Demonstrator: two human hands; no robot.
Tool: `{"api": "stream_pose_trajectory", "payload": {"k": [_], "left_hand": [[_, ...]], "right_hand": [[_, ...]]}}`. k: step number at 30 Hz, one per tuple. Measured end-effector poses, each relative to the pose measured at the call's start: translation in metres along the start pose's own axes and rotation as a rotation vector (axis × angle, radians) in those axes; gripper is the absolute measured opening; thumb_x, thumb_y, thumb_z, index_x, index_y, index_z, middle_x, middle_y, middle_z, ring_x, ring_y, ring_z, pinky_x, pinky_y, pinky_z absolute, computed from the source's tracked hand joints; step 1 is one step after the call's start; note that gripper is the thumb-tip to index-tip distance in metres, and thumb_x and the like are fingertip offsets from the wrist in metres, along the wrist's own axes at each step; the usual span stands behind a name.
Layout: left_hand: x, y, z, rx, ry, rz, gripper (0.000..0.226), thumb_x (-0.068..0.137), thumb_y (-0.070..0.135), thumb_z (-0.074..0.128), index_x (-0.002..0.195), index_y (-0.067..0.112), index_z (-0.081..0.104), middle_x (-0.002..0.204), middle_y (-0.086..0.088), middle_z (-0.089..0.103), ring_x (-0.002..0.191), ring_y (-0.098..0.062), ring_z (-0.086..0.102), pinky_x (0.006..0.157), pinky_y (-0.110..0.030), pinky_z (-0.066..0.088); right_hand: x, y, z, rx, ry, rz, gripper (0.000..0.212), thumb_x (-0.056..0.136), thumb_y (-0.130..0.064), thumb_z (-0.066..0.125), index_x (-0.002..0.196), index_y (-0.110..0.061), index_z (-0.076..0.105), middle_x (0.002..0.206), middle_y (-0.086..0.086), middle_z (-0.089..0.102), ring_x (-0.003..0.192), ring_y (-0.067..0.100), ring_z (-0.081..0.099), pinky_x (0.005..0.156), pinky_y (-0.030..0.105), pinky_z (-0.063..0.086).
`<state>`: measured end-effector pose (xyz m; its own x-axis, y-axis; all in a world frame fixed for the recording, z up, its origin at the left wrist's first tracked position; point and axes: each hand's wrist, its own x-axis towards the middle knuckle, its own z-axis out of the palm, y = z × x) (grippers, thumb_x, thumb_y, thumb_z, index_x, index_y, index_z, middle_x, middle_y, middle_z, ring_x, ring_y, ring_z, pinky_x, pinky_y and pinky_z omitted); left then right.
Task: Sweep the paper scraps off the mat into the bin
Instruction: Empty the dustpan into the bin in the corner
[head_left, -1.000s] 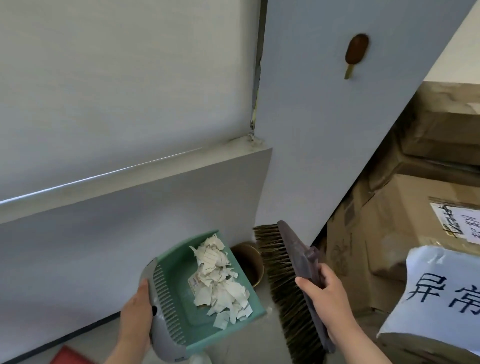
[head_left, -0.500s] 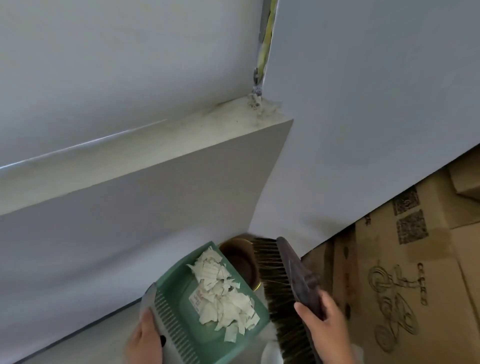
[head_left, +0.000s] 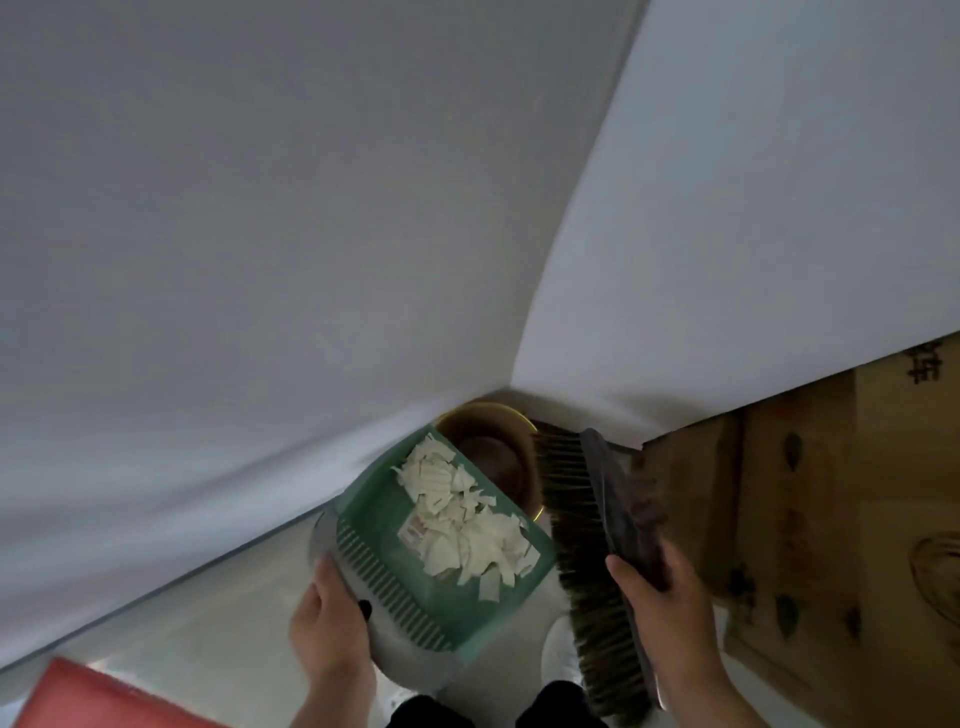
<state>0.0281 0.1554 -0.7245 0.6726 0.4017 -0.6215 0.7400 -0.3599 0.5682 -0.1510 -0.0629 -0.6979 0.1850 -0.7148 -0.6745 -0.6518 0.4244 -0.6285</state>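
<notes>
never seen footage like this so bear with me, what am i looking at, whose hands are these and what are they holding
There is no machine here: a person wears one wide-angle camera on the head, looking down at their own two hands. The left hand grips the grey back of a green plastic dustpan, which carries a heap of torn white paper scraps. The right hand holds a dark hand brush with brown bristles beside the pan. The pan's front edge pokes over a round brown bin with a yellow rim, set in a corner of pale grey walls. To the right stand brown cardboard boxes, and a flat red sheet, perhaps the mat, shows at the lower left.
</notes>
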Motion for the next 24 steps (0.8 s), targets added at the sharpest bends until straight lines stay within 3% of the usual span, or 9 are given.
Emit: {"api": "stream_pose_trajectory", "payload": {"k": [5, 11, 16, 24], "left_hand": [[0.011, -0.010, 0.028, 0.014, 0.043, 0.019, 0.064, 0.103, 0.053, 0.043, 0.069, 0.001, 0.056, 0.065, -0.016, 0.054, 0.062, -0.029, 0.051, 0.059, -0.037, 0.042], [0.022, -0.013, 0.047, 0.062, 0.062, 0.034, 0.060, 0.103, 0.053, 0.041, 0.065, 0.007, 0.051, 0.064, -0.014, 0.051, 0.062, -0.027, 0.049, 0.060, -0.039, 0.039], [0.028, -0.013, 0.059, 0.082, 0.063, 0.034, 0.058, 0.102, 0.053, 0.042, 0.063, 0.011, 0.049, 0.063, -0.011, 0.052, 0.061, -0.027, 0.051, 0.059, -0.038, 0.040], [0.032, -0.008, 0.072, 0.101, 0.051, 0.054, 0.057, 0.106, 0.050, 0.038, 0.066, 0.011, 0.049, 0.063, -0.009, 0.051, 0.059, -0.024, 0.051, 0.056, -0.030, 0.040]], "right_hand": [[0.027, 0.017, 0.016, -0.026, -0.013, 0.001, 0.019, 0.084, -0.027, 0.076, 0.100, -0.034, 0.069, 0.096, -0.008, 0.073, 0.095, 0.017, 0.066, 0.089, 0.045, 0.053], [0.046, 0.026, 0.024, 0.043, -0.030, 0.034, 0.017, 0.085, -0.025, 0.075, 0.100, -0.032, 0.069, 0.098, -0.006, 0.073, 0.097, 0.018, 0.067, 0.090, 0.046, 0.054], [0.054, 0.032, 0.027, 0.097, -0.047, 0.041, 0.019, 0.087, -0.023, 0.073, 0.102, -0.032, 0.068, 0.101, -0.006, 0.073, 0.099, 0.016, 0.066, 0.083, 0.037, 0.053], [0.062, 0.047, 0.043, 0.065, -0.019, 0.046, 0.017, 0.086, -0.028, 0.074, 0.097, -0.039, 0.069, 0.094, -0.011, 0.073, 0.097, 0.016, 0.066, 0.094, 0.050, 0.051]]}}
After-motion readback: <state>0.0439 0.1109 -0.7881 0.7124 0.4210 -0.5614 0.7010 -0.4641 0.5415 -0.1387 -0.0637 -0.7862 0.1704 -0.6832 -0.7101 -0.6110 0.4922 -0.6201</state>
